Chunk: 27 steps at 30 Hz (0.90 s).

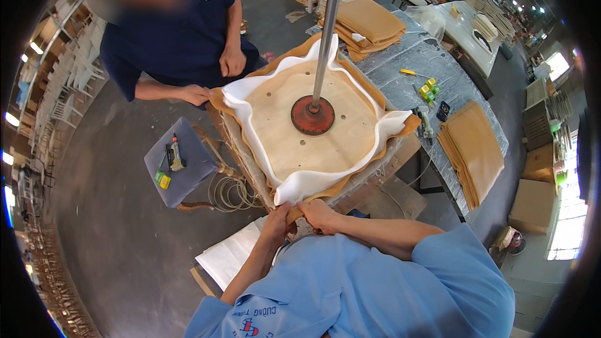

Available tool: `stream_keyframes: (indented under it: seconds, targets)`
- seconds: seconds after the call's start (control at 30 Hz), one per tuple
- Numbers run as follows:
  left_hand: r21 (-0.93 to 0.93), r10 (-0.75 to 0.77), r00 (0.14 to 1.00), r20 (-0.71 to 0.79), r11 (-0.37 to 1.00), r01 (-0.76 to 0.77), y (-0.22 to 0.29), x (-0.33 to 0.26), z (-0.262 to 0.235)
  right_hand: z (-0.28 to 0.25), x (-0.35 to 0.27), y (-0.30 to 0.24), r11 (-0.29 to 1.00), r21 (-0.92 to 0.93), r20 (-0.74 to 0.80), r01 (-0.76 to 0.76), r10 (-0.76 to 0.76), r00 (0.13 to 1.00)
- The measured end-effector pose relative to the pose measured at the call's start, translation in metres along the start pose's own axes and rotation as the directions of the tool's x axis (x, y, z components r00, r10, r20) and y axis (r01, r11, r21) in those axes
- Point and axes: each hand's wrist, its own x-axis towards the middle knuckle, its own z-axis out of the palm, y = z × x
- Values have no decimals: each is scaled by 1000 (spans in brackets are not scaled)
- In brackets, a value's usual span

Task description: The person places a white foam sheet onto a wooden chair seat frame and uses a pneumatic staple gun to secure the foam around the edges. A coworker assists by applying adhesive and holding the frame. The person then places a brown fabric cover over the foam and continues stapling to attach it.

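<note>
A round-holed plywood seat board point(269, 119) lies underside up, ringed by white padding point(313, 188) that folds over its edge. Tan leather-like cover material point(410, 126) spreads out beneath both. At the near corner, my left hand point(276, 225) has its fingers closed on the cover's edge. Right beside it, my right hand point(318, 215) grips the same tan corner. A red round press foot point(313, 124) on a metal rod point(327, 37) rests on the board's middle. Across from me, a co-worker's hand point(195, 94) holds the cover's left corner; their other hand point(233, 61) hangs near the far edge.
Left of the work stand is a grey-cushioned stool point(194, 178) with a staple gun point(176, 155) and a small box point(162, 179). Coiled hose point(226, 195) hangs alongside. A plastic-covered table point(400, 56) at right carries folded tan covers point(474, 150), a phone point(443, 111) and another tool point(426, 128).
</note>
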Motion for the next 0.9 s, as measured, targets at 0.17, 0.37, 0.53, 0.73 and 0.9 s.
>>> stream_keyframes:
  seconds: [0.17,0.37,0.53,0.73,0.9]
  targets:
    - [-12,-13,996,-90,1000,12,2,-17,11,-10,-2,3,952,-259,44,165,-159,986]
    - [195,30,952,305,976,-93,11,-67,-12,-81,-20,27,994,79,211,69,-84,974]
    - [417,-34,939,341,901,-118,15,-61,29,-174,-16,31,802,553,70,-225,225,972]
    - [-86,-325,920,221,933,350,1,14,97,-189,18,8,695,648,107,-312,323,940]
    - [-418,-420,905,67,812,407,-11,34,125,-196,37,-10,725,480,140,-494,493,859]
